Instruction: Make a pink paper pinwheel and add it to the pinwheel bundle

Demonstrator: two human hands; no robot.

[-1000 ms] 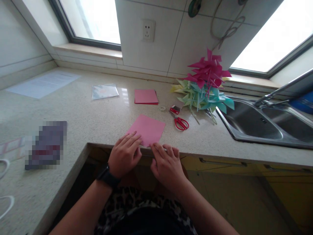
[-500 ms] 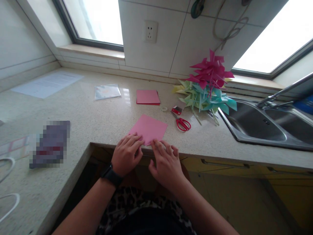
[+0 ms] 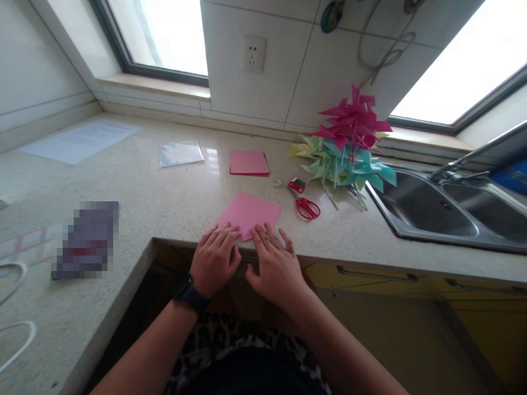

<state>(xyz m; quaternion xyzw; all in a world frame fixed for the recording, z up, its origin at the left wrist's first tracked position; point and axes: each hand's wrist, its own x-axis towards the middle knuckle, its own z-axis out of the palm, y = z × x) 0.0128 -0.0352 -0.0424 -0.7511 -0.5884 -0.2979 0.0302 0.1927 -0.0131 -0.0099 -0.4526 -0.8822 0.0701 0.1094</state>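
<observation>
Both hands are down on the pink square sheet of paper [image 3: 250,213], which lies at the near edge of the speckled stone countertop [image 3: 164,192], one corner poking over the edge. The left hand [image 3: 214,259] lies flat, fingers spread on the near left corner. The right hand [image 3: 275,265] has just slid forward: a second ago its fingertips were curled at the edge, now they lie stretched across the sheet, pressing, nothing gripped. That looks like a crease being smoothed.

Count it up: one loose sheet, one small stack of red-pink paper squares [image 3: 248,163] toward the back, one pair of red-handled scissors [image 3: 304,206] to the right, one little red box [image 3: 297,185] and one small tape roll [image 3: 276,182] beside them. Paper pinwheels, pink, green and blue [image 3: 348,148], are heaped by the steel sink [image 3: 415,206]; too tangled to count.
</observation>
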